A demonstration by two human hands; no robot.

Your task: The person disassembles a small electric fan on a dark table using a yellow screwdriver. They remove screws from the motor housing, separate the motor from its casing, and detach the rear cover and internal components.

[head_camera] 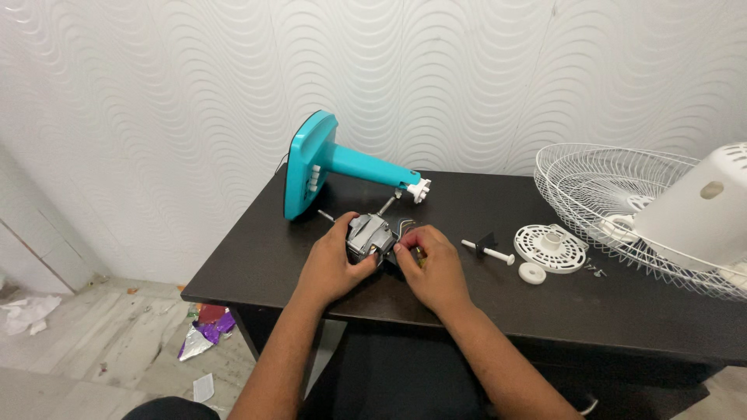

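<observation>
White wavy wall panels stand behind a dark bench [498,311], and the grey floor at the near left has scraps of paper and foil. At the middle of the bench lies a small metal fan motor [369,234] with its shaft pointing far. The left hand [331,268] is closed around the motor's left side, and the right hand [434,268] pinches its right side with the fingers together. Just behind the motor lies a turquoise fan stand [327,163] on its side. At the right are a white wire guard [615,202], a white motor cover [700,210], a round white disc [551,247] and a white pin [489,251].
</observation>
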